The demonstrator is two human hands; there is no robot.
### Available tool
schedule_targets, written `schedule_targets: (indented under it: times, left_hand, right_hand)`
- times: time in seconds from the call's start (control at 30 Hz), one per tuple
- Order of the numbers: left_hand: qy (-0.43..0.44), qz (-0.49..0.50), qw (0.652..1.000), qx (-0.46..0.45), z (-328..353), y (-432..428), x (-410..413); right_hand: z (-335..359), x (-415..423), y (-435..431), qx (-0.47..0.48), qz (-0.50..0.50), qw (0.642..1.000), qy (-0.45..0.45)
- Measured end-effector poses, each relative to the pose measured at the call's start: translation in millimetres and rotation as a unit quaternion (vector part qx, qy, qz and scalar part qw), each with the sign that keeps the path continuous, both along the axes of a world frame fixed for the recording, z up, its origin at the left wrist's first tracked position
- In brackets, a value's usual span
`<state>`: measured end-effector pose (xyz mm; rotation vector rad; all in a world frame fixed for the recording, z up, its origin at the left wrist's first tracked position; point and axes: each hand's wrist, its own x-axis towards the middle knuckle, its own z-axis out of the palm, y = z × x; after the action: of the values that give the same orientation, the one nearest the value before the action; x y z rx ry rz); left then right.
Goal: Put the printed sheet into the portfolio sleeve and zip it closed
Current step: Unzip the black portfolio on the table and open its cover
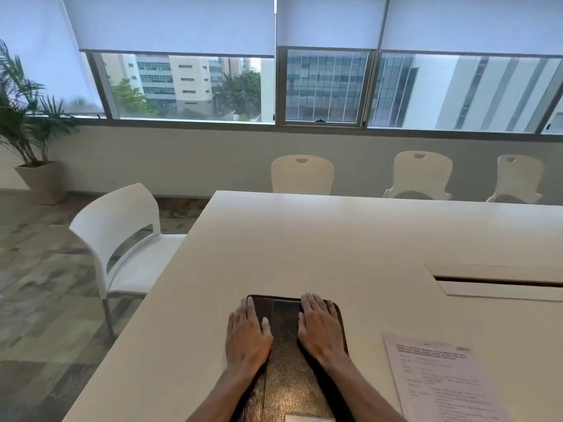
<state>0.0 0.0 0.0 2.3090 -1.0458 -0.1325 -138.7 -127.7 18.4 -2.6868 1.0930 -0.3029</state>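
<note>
Left hand: the left hand (248, 336) lies palm down, fingers spread and flat, on the left edge of the dark portfolio (285, 354); it presses and grips nothing.
Right hand: the right hand (320, 325) lies flat the same way on the portfolio's far right part, fingers reaching towards the far edge; flat and spread, holding nothing.
Arms: both forearms run in from the near edge of the view and converge slightly over the portfolio, wrists low, palms resting on its cover.
Portfolio: lies flat on the white table (304, 239), close to the person, its long axis running away from the body; the far corners are rounded. Whether the zip is open or done up I cannot tell.
Sheet: the printed sheet (441, 379) lies flat on the table, to the right of the portfolio and apart from it, its long axis also roughly away from the body, slightly turned. It is outside the portfolio.
Key relation: the sheet lies to the right of both hands, and the right hand is the nearer one.
Likely next: the portfolio probably has to be opened first, then the right hand reaches sideways for the sheet while the left steadies the cover.
Progress: nothing inserted yet, by the look of it.
</note>
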Motion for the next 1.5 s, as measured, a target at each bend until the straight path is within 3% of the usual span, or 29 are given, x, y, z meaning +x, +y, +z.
schedule_targets:
  times: [0.27, 0.4, 0.67, 0.93, 1.5]
  left_hand:
    - [0.019, 0.009, 0.999, -0.026, -1.8, -15.6, 25.3]
    - [0.021, 0.029, 0.999, -0.019, -5.4, -21.2, 34.5]
    - [0.031, 0.056, 0.998, 0.02, -15.2, -24.8, 53.4]
    - [0.041, 0.059, 0.997, 0.002, -16.9, -24.1, 53.1]
    - [0.008, 0.041, 0.999, 0.015, -14.0, -24.1, 53.5]
  right_hand:
    - [6.4, 47.5, -15.4, 0.002, 0.167, 0.986, 0.023]
    - [14.7, 74.5, -20.8, 0.052, 0.223, 0.973, 0.017]
    - [36.0, 119.0, -45.4, 0.097, 0.27, 0.958, 0.029]
    - [43.8, 137.5, -59.1, 0.11, 0.319, 0.939, 0.064]
    - [43.4, 122.4, -57.5, -0.034, 0.35, 0.932, 0.09]
